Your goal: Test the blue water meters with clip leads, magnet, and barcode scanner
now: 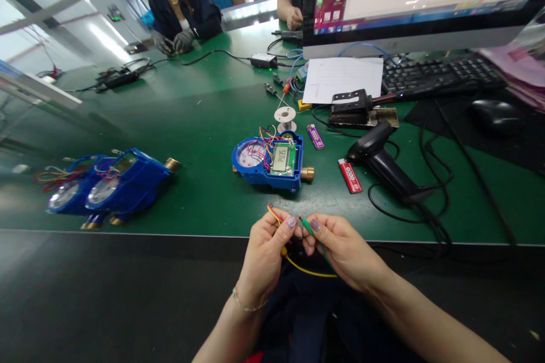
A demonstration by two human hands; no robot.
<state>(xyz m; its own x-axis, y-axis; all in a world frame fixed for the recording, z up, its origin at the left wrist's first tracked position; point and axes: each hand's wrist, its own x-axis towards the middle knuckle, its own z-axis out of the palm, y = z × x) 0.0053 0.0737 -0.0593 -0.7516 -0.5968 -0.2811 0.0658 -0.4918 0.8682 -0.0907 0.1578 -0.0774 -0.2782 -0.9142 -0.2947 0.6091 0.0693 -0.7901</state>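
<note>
Over the table's front edge, my left hand [269, 244] pinches thin red and yellow wires [275, 214]. Close against it, my right hand [336, 241] is closed on a green alligator clip [305, 224], its metal tip near my left fingertips. A yellow lead [309, 273] hangs in a curve below both hands. Just beyond them lies a blue water meter [272, 161] with its cover off, showing a round dial, a small lit display, a circuit board, loose coloured wires and a brass fitting. Whether the clip bites a wire is hidden by my fingers.
More blue meters [123, 187] lie at the left. Behind the near meter stands a solder spool [285, 117]. To the right are a purple lighter [315, 136], a red lighter [349, 176], a barcode scanner [385, 164], cables, a keyboard [443, 72] and a monitor [409, 34]. Two people sit opposite.
</note>
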